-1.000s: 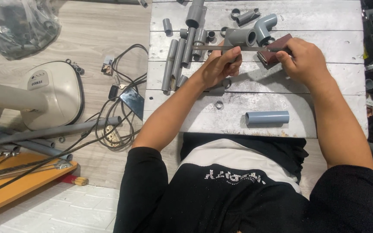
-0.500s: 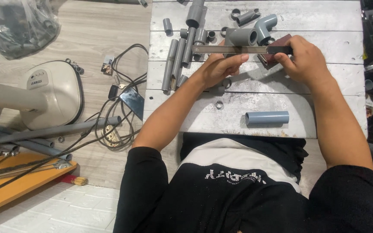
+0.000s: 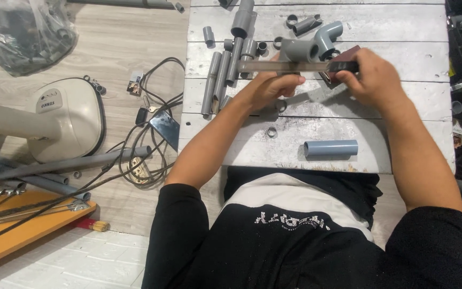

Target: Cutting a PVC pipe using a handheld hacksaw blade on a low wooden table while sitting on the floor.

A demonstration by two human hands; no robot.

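On the white plank table (image 3: 316, 144), near its far edge, both hands meet around a short saw and a grey pipe fitting. The right hand (image 3: 372, 80) is clenched round the saw's dark handle (image 3: 343, 67), with the flat blade (image 3: 282, 66) running out leftward, level and across the work, which suits a back-and-forth stroke along the table's width. The left hand (image 3: 268, 88) presses down just under the blade, fingers curled on what looks like a piece of pipe, though the piece itself is mostly hidden beneath the hand; it seems to be pinned there so it cannot roll while the blade bears on it. A grey tee fitting (image 3: 298, 51) sits right behind the blade, touching or nearly touching it, and an elbow (image 3: 330, 33) lies just beyond that. Cut lengths of pipe (image 3: 220, 75) lie in a loose row to the left, within reach yet out of the blade's path, and a longer piece (image 3: 331, 147) rests alone near the table's front edge. Small rings (image 3: 271, 131) lie scattered between the arms, likely offcuts. Off the table, on the wooden floor (image 3: 108, 48), lie a fan base (image 3: 65, 126), tangled cables (image 3: 145, 155) and long pipes (image 3: 60, 166), kept apart from the work.
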